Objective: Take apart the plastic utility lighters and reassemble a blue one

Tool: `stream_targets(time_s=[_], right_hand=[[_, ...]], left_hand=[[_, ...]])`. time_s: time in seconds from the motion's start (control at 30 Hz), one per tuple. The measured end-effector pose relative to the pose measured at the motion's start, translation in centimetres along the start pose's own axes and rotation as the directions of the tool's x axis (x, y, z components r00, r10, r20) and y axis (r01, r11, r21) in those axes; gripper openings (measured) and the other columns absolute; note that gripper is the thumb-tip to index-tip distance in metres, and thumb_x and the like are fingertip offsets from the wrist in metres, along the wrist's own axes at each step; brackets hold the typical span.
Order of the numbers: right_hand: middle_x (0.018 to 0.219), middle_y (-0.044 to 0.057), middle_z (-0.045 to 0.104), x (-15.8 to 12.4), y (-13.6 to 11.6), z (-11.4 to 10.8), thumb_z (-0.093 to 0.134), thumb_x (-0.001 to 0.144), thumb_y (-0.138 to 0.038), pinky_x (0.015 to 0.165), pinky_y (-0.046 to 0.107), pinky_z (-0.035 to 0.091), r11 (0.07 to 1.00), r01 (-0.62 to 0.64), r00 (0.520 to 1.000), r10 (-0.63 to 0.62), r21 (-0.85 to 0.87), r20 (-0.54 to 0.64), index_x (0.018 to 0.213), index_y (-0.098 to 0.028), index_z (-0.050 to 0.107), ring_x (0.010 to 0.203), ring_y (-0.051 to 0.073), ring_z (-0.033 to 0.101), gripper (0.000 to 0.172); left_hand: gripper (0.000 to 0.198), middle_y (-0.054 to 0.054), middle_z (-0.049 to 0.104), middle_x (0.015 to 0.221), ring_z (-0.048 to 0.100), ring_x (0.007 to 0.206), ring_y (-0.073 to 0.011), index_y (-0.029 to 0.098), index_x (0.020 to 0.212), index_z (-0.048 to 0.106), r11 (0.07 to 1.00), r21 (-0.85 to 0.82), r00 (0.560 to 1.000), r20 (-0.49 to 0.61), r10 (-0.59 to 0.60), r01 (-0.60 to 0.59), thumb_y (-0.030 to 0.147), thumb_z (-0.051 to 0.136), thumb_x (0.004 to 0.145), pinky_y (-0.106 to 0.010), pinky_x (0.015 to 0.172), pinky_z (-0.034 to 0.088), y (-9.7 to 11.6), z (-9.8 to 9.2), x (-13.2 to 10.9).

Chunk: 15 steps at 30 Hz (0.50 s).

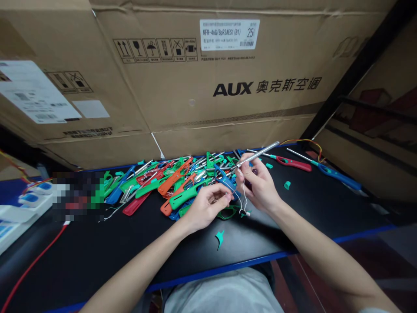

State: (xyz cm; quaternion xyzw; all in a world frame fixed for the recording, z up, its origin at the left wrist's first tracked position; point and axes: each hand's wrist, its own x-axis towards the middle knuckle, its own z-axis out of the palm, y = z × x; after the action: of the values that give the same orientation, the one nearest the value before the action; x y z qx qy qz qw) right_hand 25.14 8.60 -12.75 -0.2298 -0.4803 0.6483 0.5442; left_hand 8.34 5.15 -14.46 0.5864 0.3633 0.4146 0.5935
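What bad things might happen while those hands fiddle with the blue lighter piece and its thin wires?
The thin white wires dangle loose under the right hand; they might snag or tear. The metal tube pokes over the heap of coloured lighter parts, so a swing may knock some away. The small teal trigger piece lies near the table edge, where the left hand or its arm could brush it off.

Blue-handled lighter (228, 180), metal tube (257, 155) angled up-right, thin wires (243, 198) dangling

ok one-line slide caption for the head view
Both hands, left hand and right hand, hold a blue lighter with a metal tube over a pile of lighter parts on a black table.
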Motion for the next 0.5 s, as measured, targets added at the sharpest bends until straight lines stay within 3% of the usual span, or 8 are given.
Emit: stream_targets(time_s=[0.13,0.3,0.5], right_hand=[[0.067,-0.010,0.052,0.0,0.1,-0.1,0.072,0.093,-0.049,0.033,0.014,0.019,1.000,0.011,1.000,-0.011,0.001,0.002,0.100,-0.024,0.046,0.035,0.000,0.027,0.038],[0.067,-0.009,0.053,0.2,0.0,-0.2,0.074,0.092,-0.048,0.033,0.014,0.021,0.999,0.035,0.999,-0.035,-0.001,-0.025,0.100,-0.023,0.046,0.034,0.000,0.027,0.038],[0.066,-0.010,0.052,0.2,-0.1,-0.2,0.076,0.090,-0.048,0.033,0.014,0.021,0.999,0.038,0.999,-0.037,0.002,-0.038,0.100,-0.024,0.045,0.035,0.000,0.028,0.041]], left_hand=[[0.038,-0.001,0.062,0.075,0.053,0.068,-0.0091,0.013,0.088,0.069,1.000,-0.016,1.000,0.004,0.020,-0.020,0.051,0.076,0.083,-0.021,0.064,0.040,0.1,-0.4,0.1],[0.047,-0.002,0.067,0.082,0.055,0.062,-0.0091,0.015,0.115,0.063,0.972,-0.211,0.993,0.080,-0.085,0.100,0.047,0.076,0.083,-0.022,0.057,0.041,-0.7,-0.9,0.2],[0.044,-0.005,0.069,0.084,0.059,0.069,-0.0108,0.015,0.099,0.062,0.969,-0.226,0.994,0.047,-0.095,0.103,0.042,0.085,0.074,-0.021,0.059,0.045,-0.9,-0.7,0.3]])
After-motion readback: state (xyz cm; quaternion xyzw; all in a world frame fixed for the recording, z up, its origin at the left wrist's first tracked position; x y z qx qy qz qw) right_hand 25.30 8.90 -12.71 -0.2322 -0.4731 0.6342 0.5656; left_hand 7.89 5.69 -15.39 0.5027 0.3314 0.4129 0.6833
